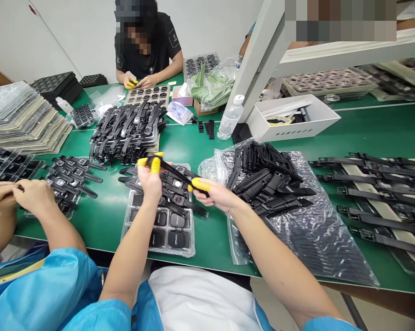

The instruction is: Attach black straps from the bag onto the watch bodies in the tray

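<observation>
Stretched between my hands, above a clear plastic tray point(192, 246), is a black watch strap point(175, 171). My left hand point(151, 177), in yellow finger cots, pinches its far left end; whether a watch case sits there I cannot tell. Its lower right end is gripped by my right hand point(212, 192), also in yellow finger cots. The tray beneath holds square black watch faces point(178, 239) in its front pockets, with several strapped watches point(178, 199) lying across the back. Right of my right hand, loose black straps point(266, 181) are heaped on a clear plastic bag point(311, 248).
A water bottle point(231, 118) and a white box point(293, 122) stand behind the straps. Strapped watches point(124, 128) are piled on the back left; more lie in rows point(383, 197) at right. A co-worker's hands point(31, 195) are close on the left; another person point(148, 46) works opposite.
</observation>
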Demonstrator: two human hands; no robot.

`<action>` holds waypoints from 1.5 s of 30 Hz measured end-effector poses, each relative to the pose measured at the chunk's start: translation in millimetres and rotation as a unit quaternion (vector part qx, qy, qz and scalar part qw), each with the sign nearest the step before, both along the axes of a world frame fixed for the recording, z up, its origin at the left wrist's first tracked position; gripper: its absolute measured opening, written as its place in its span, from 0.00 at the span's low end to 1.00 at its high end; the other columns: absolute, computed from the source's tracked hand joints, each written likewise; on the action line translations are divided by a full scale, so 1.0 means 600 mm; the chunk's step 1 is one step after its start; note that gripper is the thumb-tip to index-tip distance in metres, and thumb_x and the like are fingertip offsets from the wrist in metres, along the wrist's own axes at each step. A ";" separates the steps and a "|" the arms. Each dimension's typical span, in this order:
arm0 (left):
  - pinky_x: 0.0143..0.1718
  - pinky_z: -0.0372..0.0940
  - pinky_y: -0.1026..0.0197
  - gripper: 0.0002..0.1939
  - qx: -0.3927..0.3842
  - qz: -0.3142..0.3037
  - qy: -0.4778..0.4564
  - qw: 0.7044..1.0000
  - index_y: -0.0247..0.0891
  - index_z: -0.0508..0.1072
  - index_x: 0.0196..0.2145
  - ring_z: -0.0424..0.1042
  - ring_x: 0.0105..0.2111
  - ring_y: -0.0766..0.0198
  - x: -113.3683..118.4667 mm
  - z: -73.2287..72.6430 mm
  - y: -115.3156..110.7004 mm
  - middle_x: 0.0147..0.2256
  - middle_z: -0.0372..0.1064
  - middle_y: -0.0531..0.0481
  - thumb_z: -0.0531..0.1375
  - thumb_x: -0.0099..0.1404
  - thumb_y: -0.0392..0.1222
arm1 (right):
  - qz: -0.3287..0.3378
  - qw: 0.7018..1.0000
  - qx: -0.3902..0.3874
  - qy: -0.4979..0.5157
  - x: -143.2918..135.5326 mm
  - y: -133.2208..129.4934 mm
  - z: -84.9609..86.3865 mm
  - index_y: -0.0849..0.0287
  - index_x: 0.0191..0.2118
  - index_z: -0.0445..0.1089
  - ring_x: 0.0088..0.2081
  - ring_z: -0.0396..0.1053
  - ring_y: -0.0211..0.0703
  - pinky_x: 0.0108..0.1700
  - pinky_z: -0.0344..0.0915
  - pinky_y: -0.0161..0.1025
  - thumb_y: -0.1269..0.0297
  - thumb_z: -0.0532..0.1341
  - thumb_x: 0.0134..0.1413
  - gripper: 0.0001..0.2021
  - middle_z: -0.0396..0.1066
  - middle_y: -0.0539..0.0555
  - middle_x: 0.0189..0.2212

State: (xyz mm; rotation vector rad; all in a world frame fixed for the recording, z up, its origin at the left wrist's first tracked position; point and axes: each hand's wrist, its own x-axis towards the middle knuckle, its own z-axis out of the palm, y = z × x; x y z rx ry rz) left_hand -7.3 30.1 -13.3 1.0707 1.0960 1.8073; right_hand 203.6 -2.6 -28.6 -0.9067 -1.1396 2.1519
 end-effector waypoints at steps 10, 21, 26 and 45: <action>0.27 0.76 0.64 0.20 -0.108 -0.213 0.130 0.962 0.38 0.72 0.53 0.81 0.38 0.59 0.030 -0.035 -0.012 0.53 0.79 0.39 0.66 0.68 0.49 | -0.184 0.978 0.088 0.038 -0.009 0.000 -0.004 0.53 0.40 0.62 0.17 0.52 0.30 0.20 0.49 0.31 0.46 0.70 0.56 0.21 0.64 0.42 0.21; 0.66 0.68 0.50 0.27 0.086 -0.232 0.478 0.843 0.40 0.73 0.62 0.71 0.62 0.56 0.027 -0.061 -0.026 0.60 0.72 0.42 0.52 0.68 0.28 | -0.090 0.995 0.038 0.025 -0.006 -0.002 -0.010 0.57 0.34 0.64 0.16 0.50 0.30 0.19 0.47 0.31 0.51 0.70 0.52 0.18 0.64 0.44 0.17; 0.65 0.69 0.51 0.27 0.084 -0.227 0.485 0.841 0.41 0.72 0.62 0.71 0.61 0.57 0.029 -0.055 -0.029 0.60 0.71 0.42 0.51 0.69 0.29 | -0.107 0.994 0.007 0.036 -0.010 -0.003 -0.005 0.56 0.34 0.64 0.15 0.48 0.29 0.18 0.44 0.30 0.52 0.71 0.50 0.18 0.62 0.42 0.15; 0.64 0.68 0.47 0.21 0.091 -0.241 0.509 0.821 0.36 0.69 0.63 0.68 0.59 0.52 0.033 -0.044 -0.035 0.55 0.66 0.37 0.52 0.76 0.41 | -0.147 0.988 -0.028 0.036 -0.011 -0.001 -0.001 0.55 0.33 0.61 0.16 0.44 0.28 0.19 0.40 0.29 0.54 0.73 0.47 0.20 0.56 0.40 0.15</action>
